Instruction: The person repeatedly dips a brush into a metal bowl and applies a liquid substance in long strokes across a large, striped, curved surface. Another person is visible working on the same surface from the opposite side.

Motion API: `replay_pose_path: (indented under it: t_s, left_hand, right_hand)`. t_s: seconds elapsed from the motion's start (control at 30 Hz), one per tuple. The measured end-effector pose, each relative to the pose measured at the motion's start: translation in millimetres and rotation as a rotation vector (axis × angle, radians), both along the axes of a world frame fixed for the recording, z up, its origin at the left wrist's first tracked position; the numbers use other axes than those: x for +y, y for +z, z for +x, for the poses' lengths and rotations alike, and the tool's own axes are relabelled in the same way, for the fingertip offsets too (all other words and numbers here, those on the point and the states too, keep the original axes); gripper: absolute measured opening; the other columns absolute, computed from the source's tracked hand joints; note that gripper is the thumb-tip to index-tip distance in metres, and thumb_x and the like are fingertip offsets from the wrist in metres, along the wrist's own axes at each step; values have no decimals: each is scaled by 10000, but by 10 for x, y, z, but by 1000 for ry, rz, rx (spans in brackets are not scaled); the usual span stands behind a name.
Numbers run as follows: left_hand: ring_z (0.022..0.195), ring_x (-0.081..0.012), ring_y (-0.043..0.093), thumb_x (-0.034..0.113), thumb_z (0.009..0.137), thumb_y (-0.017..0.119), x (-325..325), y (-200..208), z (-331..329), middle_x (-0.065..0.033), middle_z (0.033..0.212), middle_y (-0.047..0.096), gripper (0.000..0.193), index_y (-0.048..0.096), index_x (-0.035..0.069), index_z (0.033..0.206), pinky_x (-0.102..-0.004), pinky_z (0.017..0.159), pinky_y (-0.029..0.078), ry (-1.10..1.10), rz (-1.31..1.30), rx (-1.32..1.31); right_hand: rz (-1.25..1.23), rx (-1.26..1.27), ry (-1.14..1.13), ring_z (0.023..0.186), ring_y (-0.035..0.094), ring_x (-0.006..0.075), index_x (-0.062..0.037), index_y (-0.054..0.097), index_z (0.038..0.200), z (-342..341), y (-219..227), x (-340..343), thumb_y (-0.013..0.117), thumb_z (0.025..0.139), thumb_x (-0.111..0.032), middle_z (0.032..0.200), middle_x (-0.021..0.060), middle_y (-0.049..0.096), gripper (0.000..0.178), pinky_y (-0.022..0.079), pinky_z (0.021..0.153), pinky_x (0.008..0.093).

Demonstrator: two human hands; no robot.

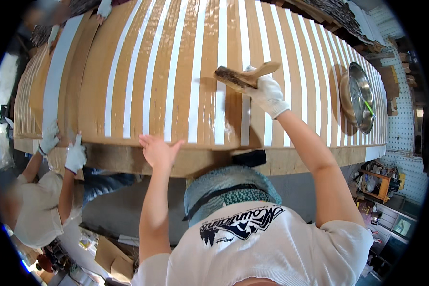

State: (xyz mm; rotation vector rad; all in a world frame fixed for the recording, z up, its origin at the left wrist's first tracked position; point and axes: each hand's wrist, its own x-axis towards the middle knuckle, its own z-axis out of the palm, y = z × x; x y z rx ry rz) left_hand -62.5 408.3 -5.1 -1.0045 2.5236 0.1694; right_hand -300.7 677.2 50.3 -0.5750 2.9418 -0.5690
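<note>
My right hand (267,93), in a white glove, grips a wooden-handled brush (231,79) with dark bristles. The brush is over the middle of a large brown sheet (209,62) striped with white bands, its shadow falling beneath; whether the bristles touch is unclear. Bare and with fingers spread, my left hand (159,150) rests at the sheet's near edge. Around the middle and left, the surface shines as if wet. To the right of my right hand, a round steel bowl (344,97) stands on the sheet with a green-handled item (368,107) in it.
At the left, a co-worker's two gloved hands (75,155) touch the sheet's near edge by a wide white strip (62,62). Another gloved hand (104,8) is at the far left edge. A black object (250,158) lies against the table's wooden front. Shelves (381,186) stand right.
</note>
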Motion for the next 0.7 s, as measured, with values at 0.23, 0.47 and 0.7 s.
replay_pose_path:
  t_s: [0.23,0.47,0.7]
  left_hand:
    - [1493,-452,219,774,686,707,-17,56,-66,-400,1557,213,1353,221,-219,1465,-457,1178,306,9,41,-15]
    - [1501,-452,185,754,630,759,-11,7,-60,-401,1552,218,1390,228,-232,1453,-461,1182,293,52,79,-63]
    - [1488,-465,177,823,687,628,-30,-12,-124,-404,1528,228,1323,302,-232,1415,-437,1236,195,-6,38,-219]
  right_hand:
    - [101,153,60,974,671,345,-79,569,982,-1105,-68,-684,773,820,-238,940,144,697,306,501,858,471]
    - [104,305,-78,964,684,366,-69,585,1054,-3070,-378,-1119,839,757,-295,956,175,712,451,512,854,471]
    - [221,562,-101,963,684,275,-120,554,1045,-4463,-708,-1523,825,764,-344,940,87,698,450,498,818,408]
